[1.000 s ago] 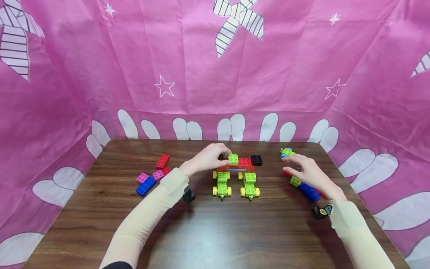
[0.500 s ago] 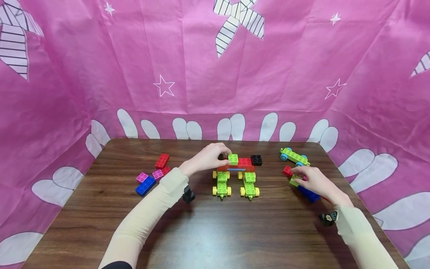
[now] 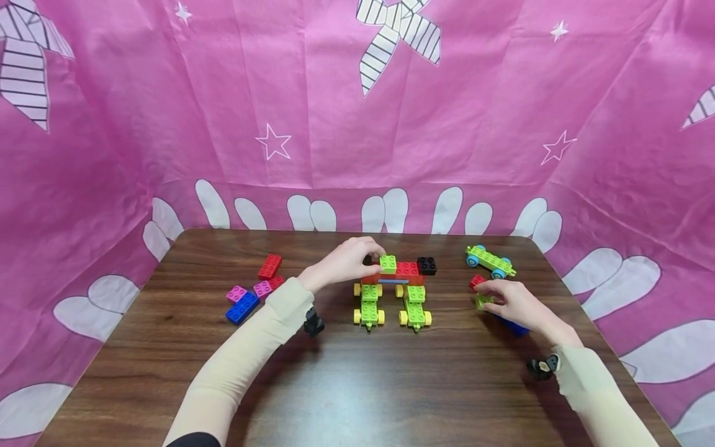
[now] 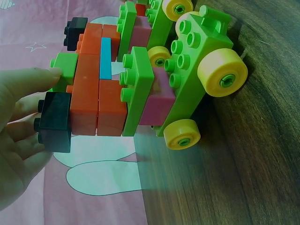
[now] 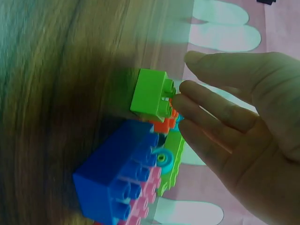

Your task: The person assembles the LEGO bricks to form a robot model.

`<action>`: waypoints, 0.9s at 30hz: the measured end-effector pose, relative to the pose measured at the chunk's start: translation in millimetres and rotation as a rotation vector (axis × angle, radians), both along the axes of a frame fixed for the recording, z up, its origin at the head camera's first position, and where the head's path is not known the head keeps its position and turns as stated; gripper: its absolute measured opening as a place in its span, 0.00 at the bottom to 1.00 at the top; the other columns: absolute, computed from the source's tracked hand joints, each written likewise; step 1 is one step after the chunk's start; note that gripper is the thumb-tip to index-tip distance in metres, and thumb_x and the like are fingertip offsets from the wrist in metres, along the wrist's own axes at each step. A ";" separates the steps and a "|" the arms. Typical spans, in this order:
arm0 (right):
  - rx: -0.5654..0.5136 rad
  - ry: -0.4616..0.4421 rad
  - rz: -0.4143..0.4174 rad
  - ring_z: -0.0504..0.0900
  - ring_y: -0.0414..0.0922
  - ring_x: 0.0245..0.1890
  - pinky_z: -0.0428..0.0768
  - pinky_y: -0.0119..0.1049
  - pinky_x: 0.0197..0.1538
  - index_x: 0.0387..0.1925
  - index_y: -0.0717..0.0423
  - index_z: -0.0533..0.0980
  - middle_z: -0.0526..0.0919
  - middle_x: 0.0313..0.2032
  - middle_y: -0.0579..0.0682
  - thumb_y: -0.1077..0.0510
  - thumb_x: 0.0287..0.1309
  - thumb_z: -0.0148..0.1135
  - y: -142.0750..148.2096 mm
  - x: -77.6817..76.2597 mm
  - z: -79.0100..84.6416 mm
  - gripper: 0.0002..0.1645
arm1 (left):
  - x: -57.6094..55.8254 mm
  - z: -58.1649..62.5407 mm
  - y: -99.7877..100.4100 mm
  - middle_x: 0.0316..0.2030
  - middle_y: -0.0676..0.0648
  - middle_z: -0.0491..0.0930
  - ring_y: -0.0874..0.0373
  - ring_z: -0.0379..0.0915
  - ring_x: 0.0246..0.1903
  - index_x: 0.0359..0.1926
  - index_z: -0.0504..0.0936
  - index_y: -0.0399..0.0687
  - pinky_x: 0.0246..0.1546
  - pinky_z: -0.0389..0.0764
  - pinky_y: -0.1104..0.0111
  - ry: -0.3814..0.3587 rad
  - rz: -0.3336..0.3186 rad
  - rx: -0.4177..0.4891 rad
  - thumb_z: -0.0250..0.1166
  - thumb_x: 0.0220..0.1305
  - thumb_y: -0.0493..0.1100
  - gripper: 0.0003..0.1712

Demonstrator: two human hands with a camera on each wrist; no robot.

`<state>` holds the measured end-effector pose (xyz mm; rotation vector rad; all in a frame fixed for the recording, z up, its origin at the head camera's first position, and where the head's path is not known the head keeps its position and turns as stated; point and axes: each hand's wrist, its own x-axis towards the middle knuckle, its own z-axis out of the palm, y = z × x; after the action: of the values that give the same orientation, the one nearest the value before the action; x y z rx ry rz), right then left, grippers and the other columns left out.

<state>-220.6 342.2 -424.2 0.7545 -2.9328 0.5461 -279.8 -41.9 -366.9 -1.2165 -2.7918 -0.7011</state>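
My left hand [image 3: 347, 264] pinches a lime-green 2x2 toy brick [image 3: 388, 264] on top of a brick structure, thumb in front and fingers behind. That structure has a red brick body [image 3: 407, 269], a black brick [image 3: 427, 266] at its right end, and two green wheeled bases with yellow wheels underneath. In the left wrist view, another black brick [image 4: 56, 122] sits in front of my fingers. My right hand [image 3: 522, 308] hovers at a small green brick [image 5: 150, 92] on the right; its thumb stands apart and its fingertips are close to the studs.
Beside that green brick lie a blue brick [image 5: 112, 173], pink bricks [image 5: 145, 197] and a red brick [image 3: 477, 282]. A green chassis with blue wheels [image 3: 491, 261] stands behind. Red [image 3: 270, 267], pink [image 3: 236, 293] and blue [image 3: 242, 308] bricks lie at the left.
My right hand has moved back towards me, uncovering the blue-wheeled chassis, then slightly left. The small green brick has shifted a little left. My left hand has stayed still.
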 end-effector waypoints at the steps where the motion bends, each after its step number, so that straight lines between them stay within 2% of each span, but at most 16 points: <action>1: -0.006 -0.006 0.006 0.83 0.49 0.42 0.82 0.42 0.44 0.46 0.60 0.79 0.85 0.42 0.53 0.63 0.48 0.68 -1.5 0.4 -0.1 0.20 | 0.0 0.1 0.1 0.43 0.50 0.80 0.61 0.75 0.40 0.49 0.81 0.48 0.45 0.77 0.67 -0.001 0.001 0.000 0.65 0.59 0.48 0.18; 3: -0.008 -0.002 0.014 0.82 0.48 0.44 0.82 0.42 0.45 0.47 0.60 0.79 0.85 0.42 0.52 0.63 0.48 0.68 -3.7 0.8 0.3 0.20 | 0.1 0.3 0.3 0.43 0.50 0.80 0.61 0.75 0.40 0.49 0.81 0.48 0.45 0.77 0.67 -0.003 0.003 0.000 0.65 0.59 0.48 0.18; 8: 0.021 0.073 0.003 0.82 0.49 0.43 0.81 0.41 0.43 0.45 0.59 0.80 0.85 0.42 0.51 0.64 0.46 0.69 -3.7 1.3 2.4 0.21 | 0.8 1.0 0.4 0.45 0.48 0.80 0.60 0.75 0.40 0.50 0.81 0.48 0.46 0.77 0.66 -0.012 0.001 0.002 0.65 0.59 0.47 0.18; 16: 0.012 0.009 0.009 0.82 0.47 0.38 0.81 0.37 0.40 0.44 0.59 0.79 0.84 0.41 0.52 0.65 0.45 0.70 -0.6 1.9 0.8 0.21 | 0.2 0.2 0.1 0.45 0.46 0.80 0.59 0.75 0.41 0.49 0.81 0.47 0.46 0.77 0.66 -0.009 -0.008 0.009 0.65 0.59 0.47 0.18; 24: 0.015 0.035 0.007 0.82 0.48 0.38 0.81 0.38 0.39 0.43 0.60 0.80 0.84 0.41 0.53 0.65 0.41 0.72 -1.0 2.4 -1.1 0.21 | -0.7 -1.3 0.4 0.44 0.50 0.80 0.61 0.75 0.40 0.49 0.81 0.49 0.45 0.77 0.68 0.014 -0.002 -0.007 0.65 0.59 0.48 0.18; 27: 0.011 0.056 0.025 0.80 0.44 0.35 0.79 0.33 0.36 0.41 0.59 0.80 0.83 0.38 0.52 0.65 0.39 0.73 -1.0 2.6 -4.5 0.21 | -0.6 -1.6 0.4 0.44 0.51 0.80 0.61 0.75 0.40 0.49 0.81 0.49 0.45 0.77 0.68 0.017 -0.002 -0.011 0.65 0.59 0.48 0.18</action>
<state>-218.0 341.2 -428.7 0.7945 -2.8813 0.5033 -280.4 -41.5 -368.5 -1.2207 -2.7848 -0.6738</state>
